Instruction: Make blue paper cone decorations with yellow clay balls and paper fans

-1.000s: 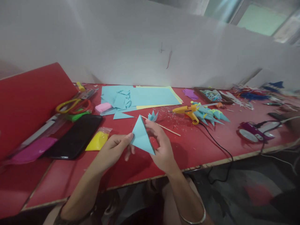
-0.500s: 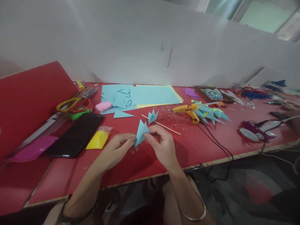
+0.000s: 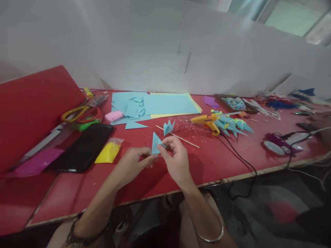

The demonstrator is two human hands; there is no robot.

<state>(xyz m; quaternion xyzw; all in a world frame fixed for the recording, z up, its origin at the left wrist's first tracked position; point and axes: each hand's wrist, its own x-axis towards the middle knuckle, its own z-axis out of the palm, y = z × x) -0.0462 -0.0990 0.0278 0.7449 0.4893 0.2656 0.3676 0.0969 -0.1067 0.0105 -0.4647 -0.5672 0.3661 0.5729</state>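
Note:
Between my hands, above the red table, is a folded blue paper piece (image 3: 156,142) with a pointed top. My right hand (image 3: 177,160) pinches its right side between thumb and fingers. The thumb and fingers of my left hand (image 3: 134,163) close on its lower left corner. Just behind them a fanned blue paper piece (image 3: 169,127) rests by a thin wooden stick (image 3: 186,141). A flat blue triangle (image 3: 136,125) lies to the left of these.
Blue sheets (image 3: 168,104) lie along the wall. On the right are a yellow glue gun (image 3: 207,120), spiky blue paper shapes (image 3: 232,124) and a tray (image 3: 254,111). A black phone (image 3: 84,148), scissors (image 3: 80,114) and a yellow packet (image 3: 108,152) sit on the left.
The folded paper has turned, and its separate points now look like one triangle. My left hand has shifted slightly right along its lower edge.

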